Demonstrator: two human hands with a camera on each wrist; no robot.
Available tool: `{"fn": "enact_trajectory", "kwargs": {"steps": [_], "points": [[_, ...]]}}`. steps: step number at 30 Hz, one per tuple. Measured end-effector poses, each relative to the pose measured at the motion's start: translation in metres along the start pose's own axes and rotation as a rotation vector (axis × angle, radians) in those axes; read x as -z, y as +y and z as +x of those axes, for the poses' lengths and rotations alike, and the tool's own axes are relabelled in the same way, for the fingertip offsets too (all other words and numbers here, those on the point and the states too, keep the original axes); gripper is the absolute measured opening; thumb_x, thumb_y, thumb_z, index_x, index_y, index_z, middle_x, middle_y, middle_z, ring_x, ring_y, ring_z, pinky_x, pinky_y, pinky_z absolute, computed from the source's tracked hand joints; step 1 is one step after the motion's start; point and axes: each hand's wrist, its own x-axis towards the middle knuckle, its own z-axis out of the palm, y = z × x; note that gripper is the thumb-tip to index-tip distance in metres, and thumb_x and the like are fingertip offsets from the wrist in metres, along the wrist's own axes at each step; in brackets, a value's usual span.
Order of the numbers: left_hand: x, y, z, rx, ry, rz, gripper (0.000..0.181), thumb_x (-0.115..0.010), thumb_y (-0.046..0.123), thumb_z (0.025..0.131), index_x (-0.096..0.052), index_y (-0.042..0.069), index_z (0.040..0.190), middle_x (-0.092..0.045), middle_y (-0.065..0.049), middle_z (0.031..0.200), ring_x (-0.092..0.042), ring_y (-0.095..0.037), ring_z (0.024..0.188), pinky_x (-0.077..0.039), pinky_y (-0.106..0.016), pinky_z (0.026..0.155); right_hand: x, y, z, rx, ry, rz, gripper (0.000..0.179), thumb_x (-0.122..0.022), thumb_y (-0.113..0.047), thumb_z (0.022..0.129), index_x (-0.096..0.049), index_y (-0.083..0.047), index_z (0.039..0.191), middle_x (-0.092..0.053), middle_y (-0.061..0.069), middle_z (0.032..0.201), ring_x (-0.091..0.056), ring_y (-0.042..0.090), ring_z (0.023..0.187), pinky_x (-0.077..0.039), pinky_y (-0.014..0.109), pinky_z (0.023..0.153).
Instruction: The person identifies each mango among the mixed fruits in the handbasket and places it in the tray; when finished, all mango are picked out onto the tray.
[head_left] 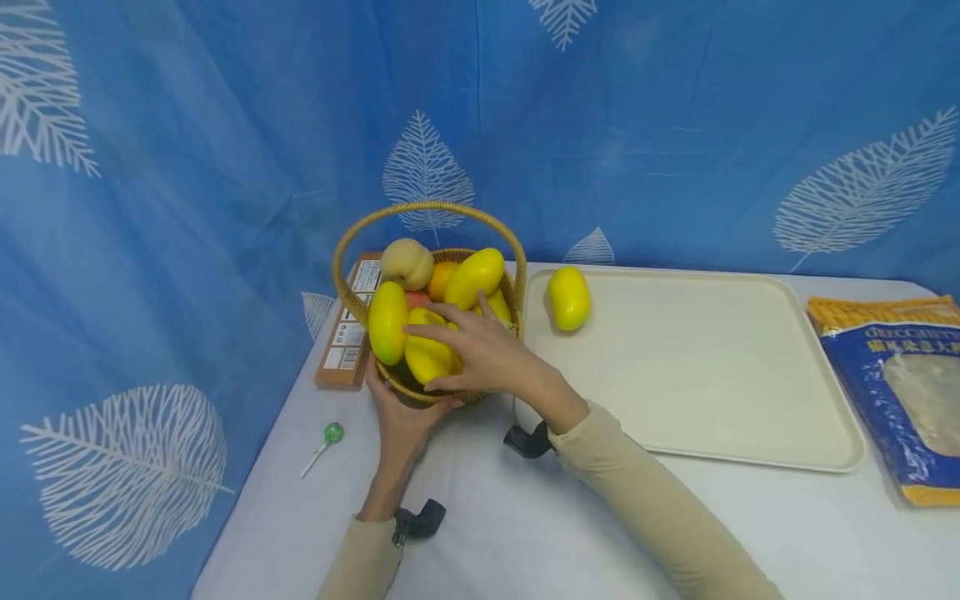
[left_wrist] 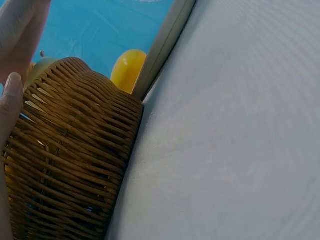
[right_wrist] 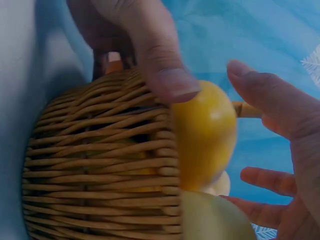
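Observation:
A wicker basket (head_left: 478,398) with a tall hoop handle holds several yellow mangoes (head_left: 388,323), a pale round fruit (head_left: 407,263), an orange fruit (head_left: 440,280) and a partly hidden reddish fruit. With its thumb against the woven front near the rim, my left hand (head_left: 401,417) holds the basket low at its left side. Over the fruit, my right hand (head_left: 487,350) is spread, fingers apart above a front mango (head_left: 427,348). In the right wrist view its fingers look extended; whether they touch the fruit is hard to tell.
Right of the basket lies a cream tray (head_left: 697,358), with a single mango (head_left: 569,298) at its left back corner. A blue pasta bag (head_left: 862,358) sits far right. A brown box (head_left: 341,377) stands behind the basket's left side. A green lollipop (head_left: 333,432) lies at front left.

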Motion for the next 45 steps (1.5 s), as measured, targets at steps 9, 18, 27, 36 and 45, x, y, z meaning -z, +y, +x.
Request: {"fn": "enact_trajectory", "kwargs": {"steps": [9,18,27,36,45], "points": [[-0.002,0.036,0.001,0.009,-0.002,-0.003,0.127,-0.089,0.034,0.069,-0.001,-0.002,0.152,-0.015,-0.018,0.158,-0.028,-0.033,0.138,-0.02,-0.053,0.119,-0.009,0.0,0.004,-0.027,-0.052,-0.076,0.068,-0.074,-0.055,0.08,-0.052,-0.033,0.141,-0.043,0.008,0.151,-0.046,0.025,0.135,-0.012,0.07,0.115],[-0.002,0.037,0.0,0.027,-0.012,0.005,0.127,-0.09,0.033,0.069,-0.001,-0.003,0.152,-0.013,-0.019,0.159,-0.026,-0.035,0.141,-0.016,-0.055,0.12,-0.013,0.002,0.002,-0.023,-0.054,-0.089,0.067,-0.075,-0.054,0.08,-0.054,-0.03,0.138,-0.043,0.007,0.152,-0.046,0.024,0.136,-0.014,0.069,0.116],[-0.003,0.038,0.0,0.031,-0.016,0.006,0.126,-0.09,0.03,0.069,-0.001,-0.002,0.152,-0.016,-0.017,0.159,-0.027,-0.033,0.14,-0.018,-0.052,0.12,-0.006,0.002,-0.003,0.002,-0.003,-0.026,0.066,-0.077,-0.052,0.079,-0.057,-0.027,0.136,-0.044,0.007,0.151,-0.041,0.024,0.139,-0.017,0.066,0.117],[-0.005,0.034,-0.001,-0.013,-0.011,-0.008,0.124,-0.089,0.03,0.07,-0.002,-0.001,0.152,-0.02,-0.015,0.157,-0.029,-0.029,0.138,-0.019,-0.049,0.12,0.013,0.001,-0.021,0.069,0.128,0.046,0.064,-0.08,-0.044,0.079,-0.059,-0.022,0.135,-0.043,0.012,0.151,-0.039,0.027,0.141,-0.024,0.058,0.118],[-0.006,0.038,-0.002,0.017,-0.003,0.036,0.123,-0.088,0.002,0.064,-0.002,0.0,0.153,-0.017,-0.016,0.158,-0.025,-0.032,0.141,-0.012,-0.057,0.12,0.038,0.005,-0.048,0.089,0.326,0.149,0.063,-0.083,-0.031,0.077,-0.059,-0.018,0.134,-0.036,0.014,0.154,-0.042,0.031,0.138,-0.047,0.042,0.107]]}}
